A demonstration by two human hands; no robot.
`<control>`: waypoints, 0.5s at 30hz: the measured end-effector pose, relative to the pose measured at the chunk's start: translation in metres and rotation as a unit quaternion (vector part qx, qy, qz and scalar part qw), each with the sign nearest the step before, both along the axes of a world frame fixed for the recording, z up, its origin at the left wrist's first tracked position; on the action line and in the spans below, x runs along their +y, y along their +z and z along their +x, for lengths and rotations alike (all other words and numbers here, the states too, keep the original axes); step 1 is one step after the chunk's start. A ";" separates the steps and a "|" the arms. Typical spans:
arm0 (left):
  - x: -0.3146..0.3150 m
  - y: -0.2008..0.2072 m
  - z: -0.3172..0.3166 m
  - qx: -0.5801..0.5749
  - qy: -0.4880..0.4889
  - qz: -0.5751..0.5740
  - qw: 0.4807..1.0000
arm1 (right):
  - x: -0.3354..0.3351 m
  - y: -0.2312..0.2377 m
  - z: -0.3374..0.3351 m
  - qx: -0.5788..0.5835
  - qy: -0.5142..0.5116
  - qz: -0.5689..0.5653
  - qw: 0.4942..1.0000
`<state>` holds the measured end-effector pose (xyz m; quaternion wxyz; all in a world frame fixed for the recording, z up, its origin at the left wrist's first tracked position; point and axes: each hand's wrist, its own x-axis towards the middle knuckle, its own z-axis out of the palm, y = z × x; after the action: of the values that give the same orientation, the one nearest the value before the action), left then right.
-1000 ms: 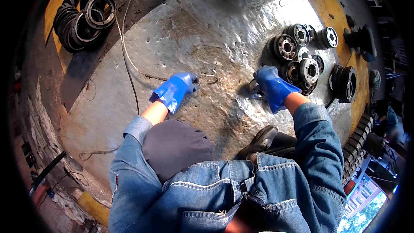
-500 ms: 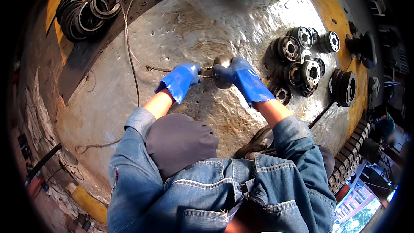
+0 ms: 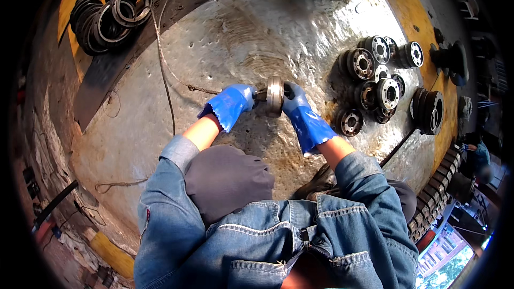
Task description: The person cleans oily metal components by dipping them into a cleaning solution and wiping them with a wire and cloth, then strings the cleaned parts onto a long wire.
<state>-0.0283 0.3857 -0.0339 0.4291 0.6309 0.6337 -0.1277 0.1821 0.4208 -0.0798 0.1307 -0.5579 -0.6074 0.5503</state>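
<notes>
Both my hands wear blue rubber gloves and meet over the middle of the metal surface. My left hand (image 3: 238, 101) is closed around the end part of a thin wire rope (image 3: 198, 89). Just to its right, a round metal hub (image 3: 274, 97) stands on edge, its shiny rim towards me. My right hand (image 3: 297, 101) grips this hub from the right side, with the fingers partly hidden at its face. A short dark stretch of rope seems to run between the left glove and the hub; whether it passes through the hub's hole cannot be seen.
Several similar hubs (image 3: 387, 93) lie and stand in a cluster to the right, with dark stacked rings (image 3: 428, 111) beyond. At the far left is a pile of larger rings (image 3: 112, 21). A rope loop (image 3: 115, 184) lies left; a tyre (image 3: 436, 195) is at lower right.
The hub has turned from lying tilted to standing edge-on between my hands. My right hand has shifted slightly down and right; my left hand has moved a little to the right and down.
</notes>
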 end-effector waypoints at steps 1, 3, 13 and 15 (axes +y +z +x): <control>-0.001 0.000 0.007 -0.038 0.010 0.043 0.998 | 0.002 -0.002 0.003 0.034 0.001 -0.010 0.999; -0.024 -0.011 0.011 -0.104 0.047 0.119 0.986 | -0.009 0.020 -0.013 -0.091 0.066 0.079 0.990; 0.008 0.025 0.005 0.094 -0.070 0.107 0.987 | 0.042 0.082 0.107 -0.229 0.296 -0.254 0.892; -0.002 0.021 -0.025 0.047 -0.047 0.214 0.975 | 0.027 0.155 0.104 -0.261 0.336 -0.275 0.862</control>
<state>-0.0537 0.3833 -0.0126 0.2481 0.7301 0.6355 -0.0386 0.2858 0.4480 0.0751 -0.3841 -0.4570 -0.5938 0.5395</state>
